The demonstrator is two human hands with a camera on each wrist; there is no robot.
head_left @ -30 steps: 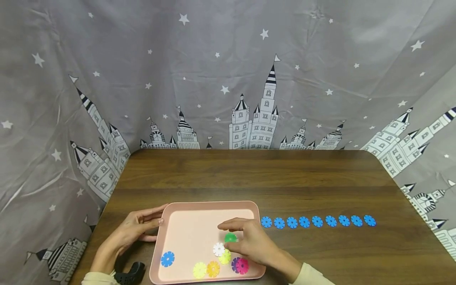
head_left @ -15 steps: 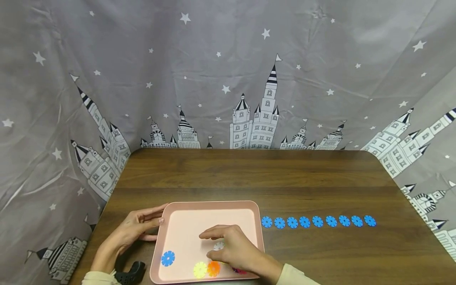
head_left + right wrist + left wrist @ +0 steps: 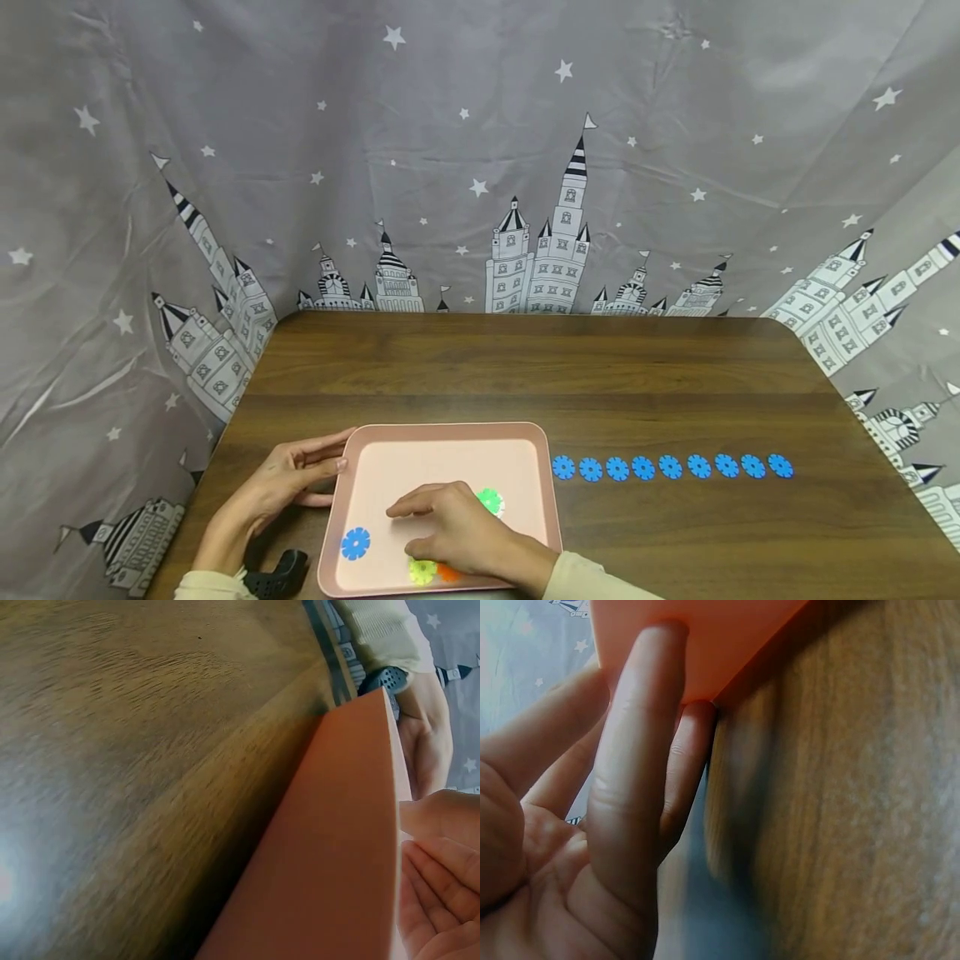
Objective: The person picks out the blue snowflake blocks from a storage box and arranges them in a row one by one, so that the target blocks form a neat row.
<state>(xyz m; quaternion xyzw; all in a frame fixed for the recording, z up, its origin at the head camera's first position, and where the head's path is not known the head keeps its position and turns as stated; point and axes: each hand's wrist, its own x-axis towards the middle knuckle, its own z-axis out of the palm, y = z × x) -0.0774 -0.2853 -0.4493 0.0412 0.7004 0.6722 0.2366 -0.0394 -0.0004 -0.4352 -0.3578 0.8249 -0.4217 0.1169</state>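
Observation:
A pink tray lies on the wooden table. My left hand rests at its left side, and the left wrist view shows fairly straight fingers touching the tray's outer wall. My right hand is over the tray, thumb and fingers apart, nothing between them. Its thumb is close above a yellow notched disc; an orange disc is partly covered by the hand. A green disc shows behind the knuckles, with a white edge beside it. One blue disc lies near the tray's left wall. Other discs are hidden.
Several blue notched discs form a straight row on the table, running right from the tray's right side. A black curved device is at the left wrist. A grey curtain with castles and stars hangs behind the table.
My right hand has moved left and slightly toward me across the tray, uncovering the green disc and covering the white, purple and pink ones. The left hand stays at the tray's side.

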